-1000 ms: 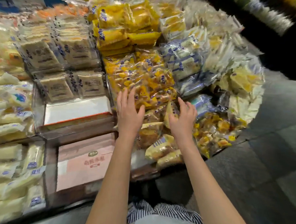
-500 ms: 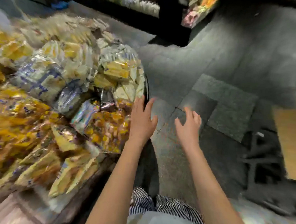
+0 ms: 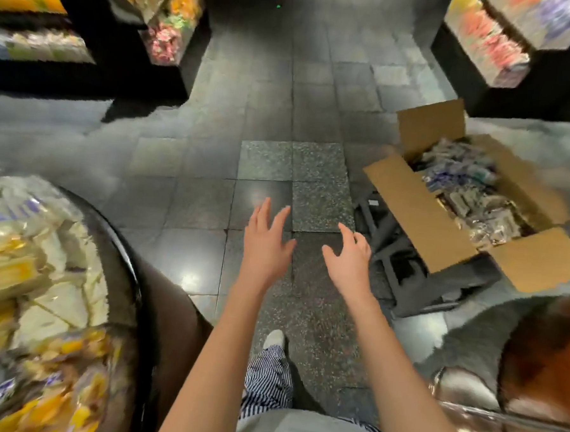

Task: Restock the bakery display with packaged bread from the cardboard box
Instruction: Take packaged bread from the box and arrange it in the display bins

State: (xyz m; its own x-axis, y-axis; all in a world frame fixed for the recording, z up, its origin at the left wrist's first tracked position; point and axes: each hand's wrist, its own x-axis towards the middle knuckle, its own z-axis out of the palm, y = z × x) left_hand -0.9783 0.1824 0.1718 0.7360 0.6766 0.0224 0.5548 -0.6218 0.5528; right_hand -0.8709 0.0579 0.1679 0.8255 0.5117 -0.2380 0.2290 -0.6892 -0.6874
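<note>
Both hands are released and hold nothing: the left hand and right hand hang with fingers spread above the tiled floor. The cardboard box stands to the right with its flaps open, on a dark stand, well apart from the display at left. Packaged bread fills the box. Yellow and white packs cover the display. Stocked shelves stand beyond. Print on the packs is too blurred to read.

No text, label, brand or number can be read. Blue and purple print is seen on the packaged bread in the cardboard box and on the bakery display, but it is blurred beyond legibility.
</note>
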